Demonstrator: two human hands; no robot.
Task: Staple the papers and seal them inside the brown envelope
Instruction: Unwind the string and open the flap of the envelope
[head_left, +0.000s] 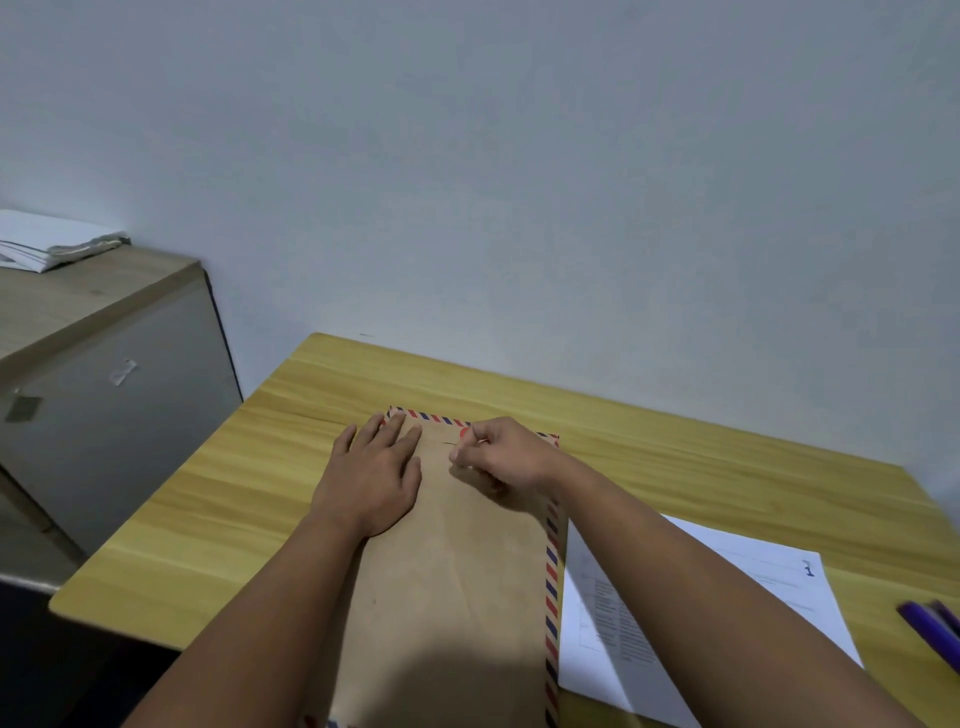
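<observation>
Both hands (374, 467) on brown envelope (457, 571)

Yellow wooden table (675, 452) — brown envelope (452, 571), printed papers (727, 597) (beside it), purple pens (930, 631)

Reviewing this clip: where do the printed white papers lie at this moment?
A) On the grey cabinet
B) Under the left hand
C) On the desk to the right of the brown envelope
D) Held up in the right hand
C: the printed papers lie flat on the desk, right of the brown envelope.

Plain grey wall (519, 156), wooden desk (675, 457), grey cabinet (104, 405).
</observation>
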